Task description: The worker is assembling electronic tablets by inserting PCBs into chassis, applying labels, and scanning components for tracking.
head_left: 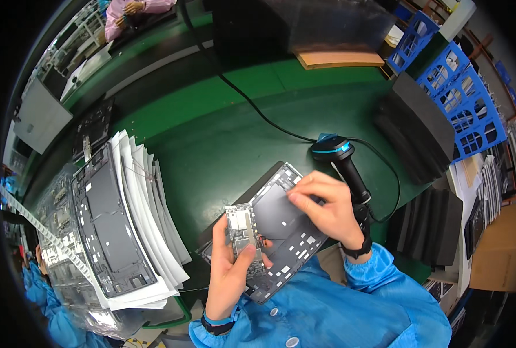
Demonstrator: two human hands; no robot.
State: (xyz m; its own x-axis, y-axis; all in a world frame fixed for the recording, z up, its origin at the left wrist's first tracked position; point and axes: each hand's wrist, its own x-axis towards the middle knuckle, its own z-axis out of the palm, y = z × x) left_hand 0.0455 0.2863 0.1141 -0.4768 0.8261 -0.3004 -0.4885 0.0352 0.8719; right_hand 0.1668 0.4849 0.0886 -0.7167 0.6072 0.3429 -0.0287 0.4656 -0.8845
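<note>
My left hand [226, 284] grips a narrow circuit board [244, 232] with a silvery shielded upper part, thumb across its face and fingers at its edges. Below and behind the board lies an opened dark grey device housing [281, 214], tilted on the table near my body, with large flat grey cells and small white labels. My right hand [330, 203] hovers over the housing's upper right part, thumb and forefinger pinched together. Whatever is between those fingertips, if anything, cannot be made out. A black pad [246, 203] shows partly under the housing's far edge.
A cabled black barcode scanner [346, 165] stands beyond my right hand. At left, another housing [110, 214] tops stacked white sheets [153, 203], beside plastic-wrapped circuit boards [58, 232]. Black foam sheets [417, 133], blue crates [463, 101] and a cardboard box [504, 246] are at right. A pink-sleeved person [136, 11] sits opposite.
</note>
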